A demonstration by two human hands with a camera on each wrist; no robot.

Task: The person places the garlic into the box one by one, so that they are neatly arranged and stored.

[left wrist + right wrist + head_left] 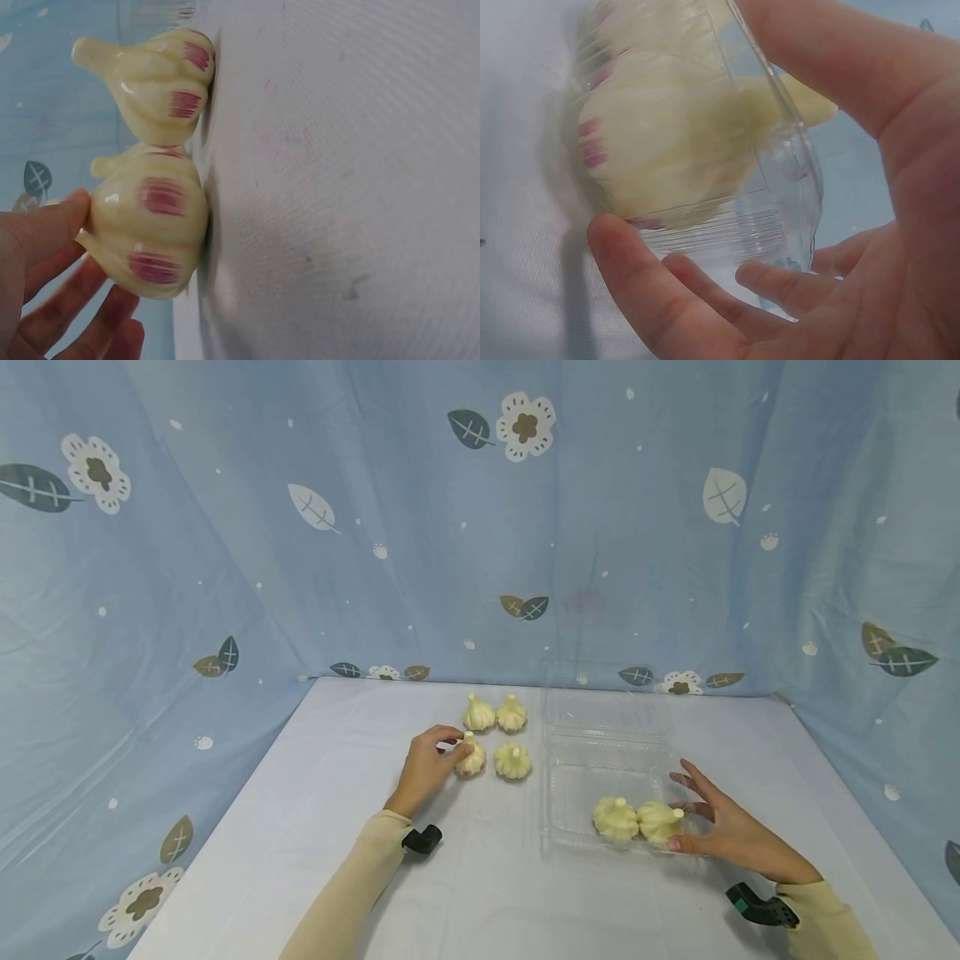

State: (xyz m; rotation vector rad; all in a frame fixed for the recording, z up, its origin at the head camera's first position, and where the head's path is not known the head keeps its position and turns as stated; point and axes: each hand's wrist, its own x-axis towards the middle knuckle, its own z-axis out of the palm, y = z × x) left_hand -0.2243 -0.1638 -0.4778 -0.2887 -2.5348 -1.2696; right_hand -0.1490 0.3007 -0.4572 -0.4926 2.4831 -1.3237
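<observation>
My left hand (429,768) pinches the stem of a cream garlic bulb (471,758) between thumb and fingers. In the left wrist view this garlic bulb (154,225) shows purple marks and sits on the white surface, another bulb (154,86) beyond it. On the right, my right hand (731,831) holds the near right corner of a clear plastic box (581,777) whose lid (600,710) lies folded back. Two garlic bulbs (617,818) stand side by side inside, along the front. Through the wall in the right wrist view, a garlic bulb (667,142) appears beside my fingers (660,300).
Three more garlic bulbs stand near the left hand: one to its right (513,762) and a pair behind, left (479,713) and right (512,714). A white cloth-covered table (480,877) lies beneath. A blue patterned curtain (420,527) borders the back and sides.
</observation>
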